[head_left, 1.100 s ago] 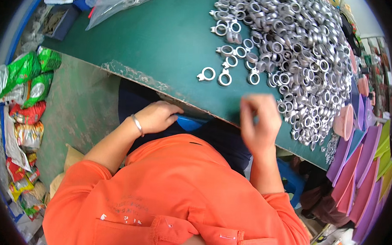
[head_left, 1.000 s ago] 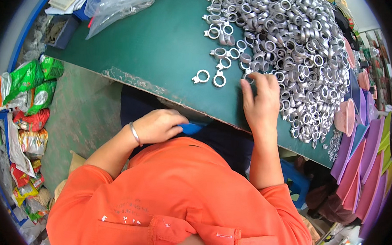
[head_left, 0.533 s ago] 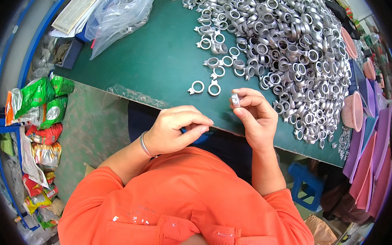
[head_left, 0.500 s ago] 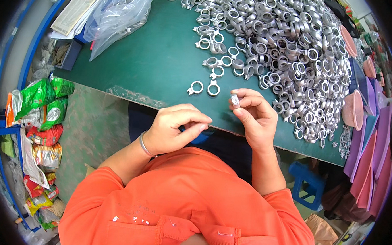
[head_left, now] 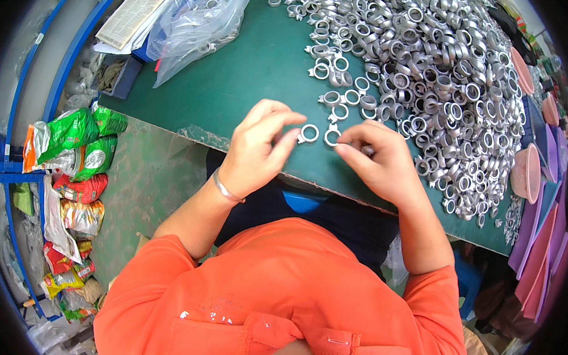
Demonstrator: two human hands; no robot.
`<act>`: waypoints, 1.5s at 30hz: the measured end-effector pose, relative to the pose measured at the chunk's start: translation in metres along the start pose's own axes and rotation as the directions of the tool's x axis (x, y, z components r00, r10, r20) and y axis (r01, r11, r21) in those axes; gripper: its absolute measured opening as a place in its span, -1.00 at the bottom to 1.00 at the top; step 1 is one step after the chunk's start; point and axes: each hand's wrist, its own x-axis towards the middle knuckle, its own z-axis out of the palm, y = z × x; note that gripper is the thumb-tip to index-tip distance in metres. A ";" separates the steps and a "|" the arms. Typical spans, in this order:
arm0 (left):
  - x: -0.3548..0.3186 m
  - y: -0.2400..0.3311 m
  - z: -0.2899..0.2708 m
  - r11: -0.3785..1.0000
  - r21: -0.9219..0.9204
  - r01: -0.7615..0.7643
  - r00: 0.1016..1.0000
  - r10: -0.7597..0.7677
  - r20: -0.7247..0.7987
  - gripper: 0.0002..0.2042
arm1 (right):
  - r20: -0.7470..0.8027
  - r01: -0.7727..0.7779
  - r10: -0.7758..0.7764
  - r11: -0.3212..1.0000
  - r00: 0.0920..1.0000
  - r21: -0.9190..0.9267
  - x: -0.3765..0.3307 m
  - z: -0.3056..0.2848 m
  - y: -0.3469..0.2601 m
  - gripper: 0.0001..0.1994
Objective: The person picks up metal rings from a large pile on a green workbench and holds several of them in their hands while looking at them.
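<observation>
My left hand [head_left: 260,147] is over the green table near its front edge, thumb and forefinger apart. Its fingertips are right beside a loose grey metal ring [head_left: 309,133] with a small lug; whether they touch it I cannot tell. My right hand [head_left: 384,160] is closed, with part of a metal ring [head_left: 367,150] showing among its curled fingers. Its thumb and forefinger reach the edge of another lugged metal ring [head_left: 332,135] on the table. Several more such rings lie just beyond both hands.
A large heap of metal rings [head_left: 430,76] covers the right of the green table [head_left: 238,75]. Clear plastic bags [head_left: 198,28] and a newspaper [head_left: 138,12] lie at the far left. Pink bowls [head_left: 526,172] line the right side. Coloured packets [head_left: 74,134] fill shelving at left.
Both hands have moved forward over the table to the two nearest rings. My left thumb and forefinger have spread apart. The ring in my right hand has shifted from the fingertips into the curled fingers.
</observation>
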 end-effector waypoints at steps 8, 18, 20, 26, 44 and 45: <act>0.011 -0.010 0.012 0.984 0.178 -0.028 0.981 -0.008 0.195 -0.76 | 0.075 0.168 -0.150 0.875 0.986 -0.454 0.020 0.008 0.009 -0.70; -0.003 -0.009 0.016 0.080 -0.934 0.349 0.918 -0.229 0.324 -0.68 | 0.063 0.085 -0.157 0.780 0.986 0.620 0.024 -0.009 0.015 -0.66; -0.005 -0.015 0.016 -0.071 -0.933 0.352 0.917 -0.176 0.359 -0.68 | 0.171 -0.126 -0.041 0.514 0.984 0.849 0.022 -0.013 0.019 -0.67; -0.003 -0.018 0.022 -0.295 -0.872 0.389 0.900 -0.078 0.428 -0.72 | 0.097 -0.092 -0.074 0.077 0.992 0.993 0.029 -0.019 0.031 -0.69; 0.065 -0.018 0.028 0.995 -0.067 0.077 0.989 -0.068 0.131 -0.80 | -0.006 0.118 -0.140 0.857 0.990 -0.502 0.026 -0.002 0.018 -0.89; 0.068 -0.017 0.032 0.999 -0.009 0.036 0.989 -0.035 0.144 -0.81 | -0.005 0.146 -0.165 0.891 0.986 -0.429 0.026 -0.006 0.022 -0.89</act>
